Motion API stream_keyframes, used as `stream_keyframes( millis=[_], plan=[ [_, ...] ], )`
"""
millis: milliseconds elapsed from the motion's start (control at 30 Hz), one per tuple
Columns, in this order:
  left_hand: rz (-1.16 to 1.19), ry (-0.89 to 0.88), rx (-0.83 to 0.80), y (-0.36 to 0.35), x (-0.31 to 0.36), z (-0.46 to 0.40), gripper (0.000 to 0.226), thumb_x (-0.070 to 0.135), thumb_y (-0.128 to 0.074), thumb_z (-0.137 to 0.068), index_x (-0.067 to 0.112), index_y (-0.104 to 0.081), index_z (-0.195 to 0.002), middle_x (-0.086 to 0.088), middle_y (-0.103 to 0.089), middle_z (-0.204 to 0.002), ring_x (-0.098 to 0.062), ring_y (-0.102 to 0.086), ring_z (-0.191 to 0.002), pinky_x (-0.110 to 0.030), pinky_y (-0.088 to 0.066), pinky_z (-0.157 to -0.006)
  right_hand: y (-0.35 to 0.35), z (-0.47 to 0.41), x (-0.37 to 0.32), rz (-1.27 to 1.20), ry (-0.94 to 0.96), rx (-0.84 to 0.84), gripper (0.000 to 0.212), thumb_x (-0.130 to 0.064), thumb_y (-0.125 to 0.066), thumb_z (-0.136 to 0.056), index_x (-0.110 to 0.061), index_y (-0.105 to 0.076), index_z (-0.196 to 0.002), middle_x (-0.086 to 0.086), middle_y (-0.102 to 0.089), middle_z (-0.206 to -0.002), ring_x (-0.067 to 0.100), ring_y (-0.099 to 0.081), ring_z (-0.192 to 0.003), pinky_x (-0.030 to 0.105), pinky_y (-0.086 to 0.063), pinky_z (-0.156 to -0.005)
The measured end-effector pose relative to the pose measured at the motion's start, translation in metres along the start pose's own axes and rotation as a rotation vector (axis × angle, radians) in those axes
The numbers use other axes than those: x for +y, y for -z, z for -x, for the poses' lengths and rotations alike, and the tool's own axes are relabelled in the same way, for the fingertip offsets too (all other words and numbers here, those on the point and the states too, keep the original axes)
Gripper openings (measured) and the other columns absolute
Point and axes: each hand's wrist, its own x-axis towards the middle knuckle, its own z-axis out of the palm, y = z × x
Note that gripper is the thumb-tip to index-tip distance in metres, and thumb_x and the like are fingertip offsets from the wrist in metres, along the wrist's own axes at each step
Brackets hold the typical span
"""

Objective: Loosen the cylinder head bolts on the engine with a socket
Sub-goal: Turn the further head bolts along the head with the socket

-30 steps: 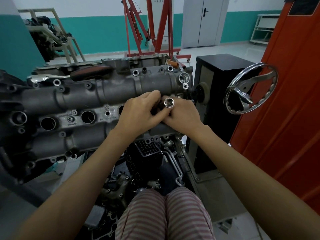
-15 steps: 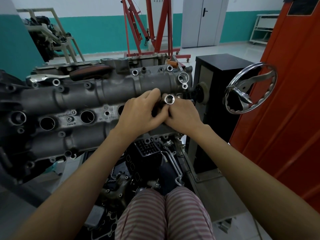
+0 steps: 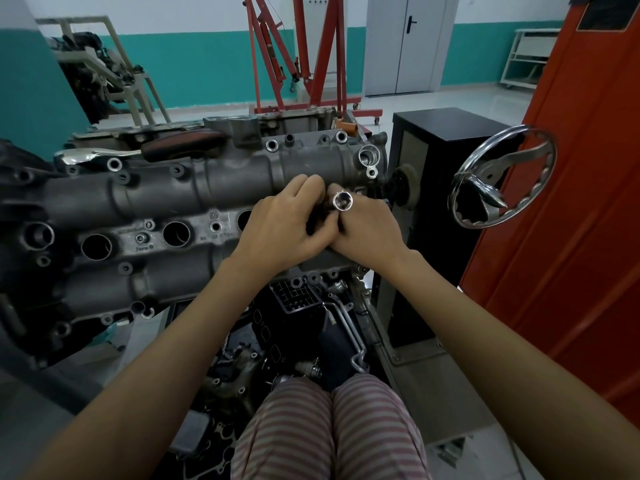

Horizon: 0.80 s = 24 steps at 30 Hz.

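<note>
The grey cylinder head [image 3: 166, 188] of the engine lies across the left and middle of the view, with round bores and bolt holes facing me. In front of its right end my two hands meet. A shiny chrome socket [image 3: 342, 201] sticks up between them, its open end toward me. My right hand [image 3: 367, 230] holds the socket with curled fingers. My left hand [image 3: 284, 226] curls round a dark part just left of the socket; what it grips is mostly hidden by the fingers.
A chrome handwheel [image 3: 502, 178] on a black stand [image 3: 436, 174] sits right of the hands. An orange panel [image 3: 581, 202] fills the right side. A ratchet with a dark handle [image 3: 138, 150] lies on top of the engine. A red engine hoist [image 3: 311, 64] stands behind.
Both hands have stayed together at the right end of the head; the socket has shifted very slightly up and left between them.
</note>
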Motion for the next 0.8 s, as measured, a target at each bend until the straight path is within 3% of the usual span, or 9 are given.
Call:
stream_keyframes(
  millis=[133,267,333,467,567,700,800],
  plan=[
    [-0.002,0.021,0.004,-0.0014,-0.0021,0.0002,0.029,0.029,-0.051,-0.087,0.003,-0.050,-0.073,-0.003,-0.041,-0.068,-0.025,-0.043,-0.049,-0.029,-0.035,-0.044,0.0016,-0.0003,-0.0044,-0.015,-0.043,0.007,0.026,-0.032,-0.054,-0.082,-0.015,-0.034,-0.082,-0.003,-0.047,-0.062,0.018,-0.046,-0.054,0.026,-0.025,-0.045],
    [0.023,0.001,0.018,-0.0002,-0.0025,0.0005,0.035,0.033,-0.056,-0.085,0.010,-0.040,-0.066,-0.003,-0.037,-0.064,-0.027,-0.042,-0.049,-0.031,-0.037,-0.044,0.0012,0.0009,-0.0027,-0.034,-0.016,0.030,0.021,-0.034,-0.054,-0.082,-0.014,-0.063,-0.081,0.001,-0.066,-0.076,0.020,-0.059,-0.071,0.027,-0.033,-0.055],
    [0.028,-0.006,0.012,0.0005,-0.0007,0.0007,0.033,0.036,-0.053,-0.084,0.011,-0.038,-0.068,-0.003,-0.038,-0.066,-0.025,-0.041,-0.050,-0.029,-0.035,-0.044,0.0003,0.0009,-0.0015,-0.021,0.007,0.020,0.017,-0.028,-0.055,-0.083,-0.014,-0.065,-0.085,0.001,-0.066,-0.079,0.021,-0.060,-0.073,0.027,-0.030,-0.055],
    [-0.014,0.004,-0.002,-0.0003,0.0002,0.0011,0.029,0.031,-0.048,-0.080,0.003,-0.049,-0.075,-0.007,-0.044,-0.070,-0.025,-0.042,-0.049,-0.026,-0.034,-0.044,-0.0021,-0.0005,0.0007,0.034,-0.004,-0.013,0.022,-0.029,-0.054,-0.082,-0.008,-0.050,-0.089,0.004,-0.059,-0.074,0.024,-0.056,-0.065,0.029,-0.031,-0.052],
    [-0.035,0.008,0.007,-0.0018,-0.0018,0.0009,0.028,0.028,-0.052,-0.084,0.003,-0.051,-0.072,-0.007,-0.046,-0.066,-0.024,-0.043,-0.048,-0.027,-0.035,-0.043,0.0002,-0.0005,-0.0025,-0.001,-0.034,-0.011,0.024,-0.031,-0.054,-0.080,-0.015,-0.036,-0.084,-0.002,-0.049,-0.064,0.021,-0.050,-0.057,0.028,-0.026,-0.045],
    [-0.015,0.017,0.025,-0.0027,-0.0055,0.0012,0.038,0.031,-0.056,-0.087,0.000,-0.054,-0.065,-0.009,-0.053,-0.059,-0.026,-0.050,-0.049,-0.037,-0.043,-0.044,-0.0004,-0.0004,-0.0012,0.026,-0.030,-0.009,0.025,-0.038,-0.054,-0.084,-0.013,-0.060,-0.088,0.002,-0.064,-0.076,0.019,-0.058,-0.071,0.027,-0.031,-0.055],
    [0.003,0.011,0.023,-0.0016,-0.0035,0.0015,0.039,0.037,-0.051,-0.086,0.003,-0.049,-0.067,-0.003,-0.047,-0.061,-0.024,-0.046,-0.050,-0.032,-0.039,-0.044,0.0001,0.0008,-0.0012,0.004,0.002,0.018,0.022,-0.030,-0.053,-0.085,-0.014,-0.066,-0.093,0.004,-0.067,-0.082,0.023,-0.060,-0.075,0.026,-0.027,-0.057]
  ],
)
